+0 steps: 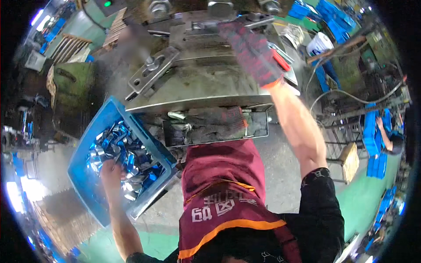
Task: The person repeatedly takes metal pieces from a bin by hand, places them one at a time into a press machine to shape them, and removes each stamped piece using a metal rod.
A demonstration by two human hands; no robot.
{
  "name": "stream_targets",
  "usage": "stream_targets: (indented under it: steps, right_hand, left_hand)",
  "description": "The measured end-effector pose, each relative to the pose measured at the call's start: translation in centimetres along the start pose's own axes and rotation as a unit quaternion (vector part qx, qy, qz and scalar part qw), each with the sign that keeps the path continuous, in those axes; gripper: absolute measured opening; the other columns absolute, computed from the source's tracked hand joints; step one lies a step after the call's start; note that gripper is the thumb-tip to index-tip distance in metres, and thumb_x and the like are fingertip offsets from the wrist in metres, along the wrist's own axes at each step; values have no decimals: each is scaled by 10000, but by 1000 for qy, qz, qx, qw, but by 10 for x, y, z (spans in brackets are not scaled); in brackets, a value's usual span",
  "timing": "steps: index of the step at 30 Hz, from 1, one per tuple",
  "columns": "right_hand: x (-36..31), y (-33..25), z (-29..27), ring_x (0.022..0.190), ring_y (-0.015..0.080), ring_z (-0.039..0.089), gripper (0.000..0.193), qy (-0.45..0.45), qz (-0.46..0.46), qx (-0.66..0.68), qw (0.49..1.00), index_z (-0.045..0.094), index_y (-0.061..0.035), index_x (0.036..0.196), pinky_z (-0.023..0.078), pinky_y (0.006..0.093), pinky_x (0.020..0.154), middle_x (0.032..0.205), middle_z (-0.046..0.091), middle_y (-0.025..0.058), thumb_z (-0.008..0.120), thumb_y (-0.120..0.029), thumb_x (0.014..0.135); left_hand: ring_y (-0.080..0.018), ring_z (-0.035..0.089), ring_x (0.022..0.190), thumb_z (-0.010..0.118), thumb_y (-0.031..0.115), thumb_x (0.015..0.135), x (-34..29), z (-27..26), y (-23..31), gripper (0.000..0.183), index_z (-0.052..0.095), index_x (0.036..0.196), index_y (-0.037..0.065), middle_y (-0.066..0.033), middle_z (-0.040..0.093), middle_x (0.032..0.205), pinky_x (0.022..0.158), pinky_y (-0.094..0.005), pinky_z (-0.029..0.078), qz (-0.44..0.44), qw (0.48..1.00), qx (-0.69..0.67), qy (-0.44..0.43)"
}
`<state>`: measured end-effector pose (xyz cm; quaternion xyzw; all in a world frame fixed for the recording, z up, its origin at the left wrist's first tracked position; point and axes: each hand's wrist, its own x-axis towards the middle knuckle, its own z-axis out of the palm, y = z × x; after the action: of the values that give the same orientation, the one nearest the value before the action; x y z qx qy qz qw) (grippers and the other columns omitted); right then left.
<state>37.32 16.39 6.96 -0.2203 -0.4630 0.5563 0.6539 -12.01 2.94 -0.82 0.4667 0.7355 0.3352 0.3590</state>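
Observation:
My bare left hand (112, 170) is down in a blue plastic bin (79, 163) at the left. It touches a heap of small shiny metal pieces (131, 158), some silver and some blue. Its fingertips are blurred among them, so a grip does not show. My right hand (250, 52) wears a dark grey and red knit glove with an orange cuff. It reaches forward over the steel machine bed (197, 83), its fingers near the metal block (210, 25) at the far middle. Motion smears those fingers, and anything in them is hidden.
A slotted clamp bar (151, 72) is bolted to the bed's left. A red-handled tool (280, 60) lies right of my glove. Below the bed's front edge hangs a tray (210, 127) holding another glove (234, 119). A person (386, 136) is by blue bins at far right.

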Motion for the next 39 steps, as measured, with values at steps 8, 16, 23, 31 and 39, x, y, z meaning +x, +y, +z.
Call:
stream_targets:
  steps: [8,16,23,31,39]
  right_hand:
    - [-110,-19,43,908,299,648,242,62,-132,-502,852,603,-42,1135,518,356,795,999,660,146,546,-80,903]
    - [-158,-29,28,932,287,647,187,52,-121,-484,865,603,14,1059,525,352,782,1104,637,142,544,-66,901]
    - [-174,-49,29,967,283,638,261,81,-46,-513,853,590,4,1145,496,348,833,1118,639,153,499,-91,920]
    - [-167,-45,29,1027,240,621,268,74,-50,-527,845,591,24,1138,483,334,874,1123,641,151,477,-106,933]
    - [-143,-13,13,938,202,633,280,67,-86,-371,922,566,17,1194,503,315,821,1062,647,143,492,-78,941]
  left_hand:
    - [-49,474,510,611,184,909,-2,41,59,220,551,728,75,17,513,613,442,-212,395,68,996,25,-52]
    - [-83,521,571,642,193,886,24,154,194,238,626,983,-24,-51,626,787,495,-233,414,181,974,-80,-109]
    - [-127,601,623,680,134,859,85,252,279,337,578,1107,-69,-120,680,878,501,-253,512,133,924,-297,-201]
    - [-161,618,678,577,94,910,74,243,250,354,509,1214,-74,-155,673,959,554,-274,525,141,912,-347,-166]
    - [-149,615,699,609,154,890,20,133,118,265,624,1100,-6,-92,673,909,626,-267,504,140,987,-77,17]
